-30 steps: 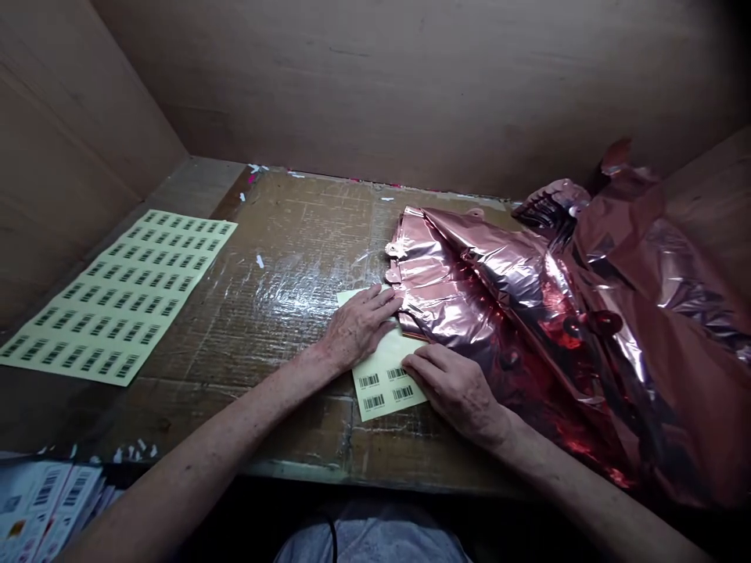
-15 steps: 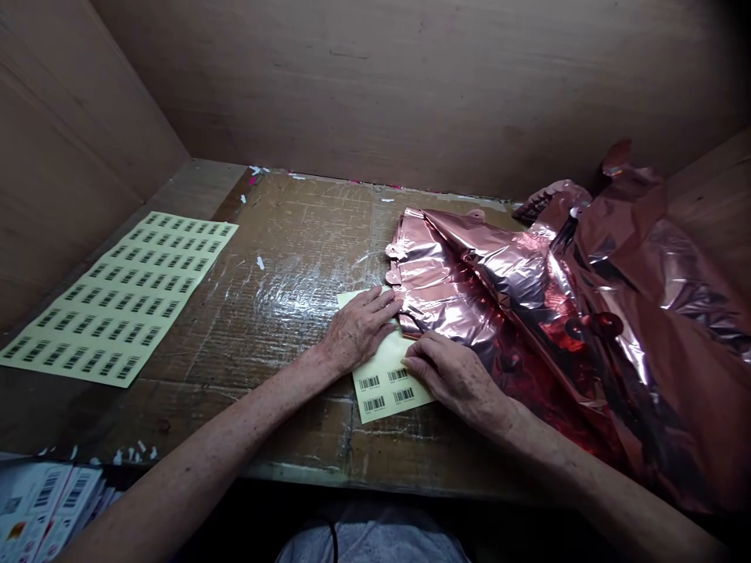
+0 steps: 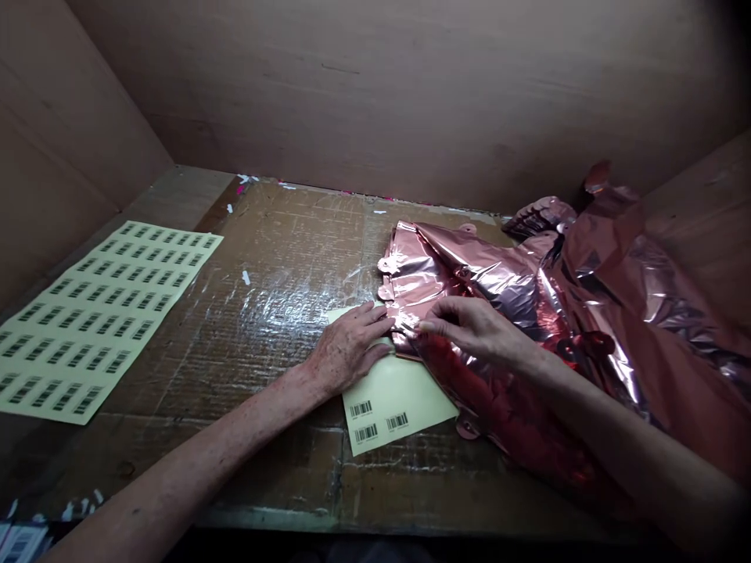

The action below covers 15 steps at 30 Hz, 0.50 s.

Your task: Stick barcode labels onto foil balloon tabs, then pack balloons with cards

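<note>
Both hands meet at the near edge of the foil pile. Left hand (image 3: 349, 348) lies flat, palm down, fingers spread and straight, pressing a small label sheet (image 3: 394, 399) onto the tabletop (image 3: 282, 258), likely to pin it so it does not slide; it grips nothing. Right hand (image 3: 475, 328) reaches in from the right, over the foil, fingers curled with the tips brought together at the edge of the rose-gold foil balloons (image 3: 528, 313), right by the left fingertips; it looks like a pinch on something small at the foil edge, perhaps a label being pressed on, but what is between the tips is too small to tell. Small label sheet sits partly under the left hand and partly under the foil, most of its backing bare, three barcode labels left near its front edge. Foil balloons lie flat and crumpled in a heap across the right half of the tabletop, close enough to be worked without reaching. A full barcode sheet (image 3: 88, 313) lies well apart at far left, untouched. Plain board walls (image 3: 381, 94) enclose the space.
</note>
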{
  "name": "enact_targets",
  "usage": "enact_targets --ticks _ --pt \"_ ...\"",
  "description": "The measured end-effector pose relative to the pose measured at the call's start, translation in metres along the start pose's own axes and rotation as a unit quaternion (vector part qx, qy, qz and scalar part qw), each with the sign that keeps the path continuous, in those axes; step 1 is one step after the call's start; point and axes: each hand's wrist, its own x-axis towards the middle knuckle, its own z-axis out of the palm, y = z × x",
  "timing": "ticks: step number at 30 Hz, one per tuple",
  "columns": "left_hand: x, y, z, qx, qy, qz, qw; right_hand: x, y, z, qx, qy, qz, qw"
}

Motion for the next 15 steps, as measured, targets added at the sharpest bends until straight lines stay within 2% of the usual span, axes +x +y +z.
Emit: enact_targets --ticks 5,15 --pt "0.013 0.002 0.001 -0.009 0.015 -0.004 1.0 0.031 0.02 -0.015 -0.01 -0.002 0.009 1.0" --pt "0.014 -0.001 0.01 -0.005 0.027 -0.005 1.0 0.045 0.027 -0.009 -0.04 -0.028 0.03 0.998"
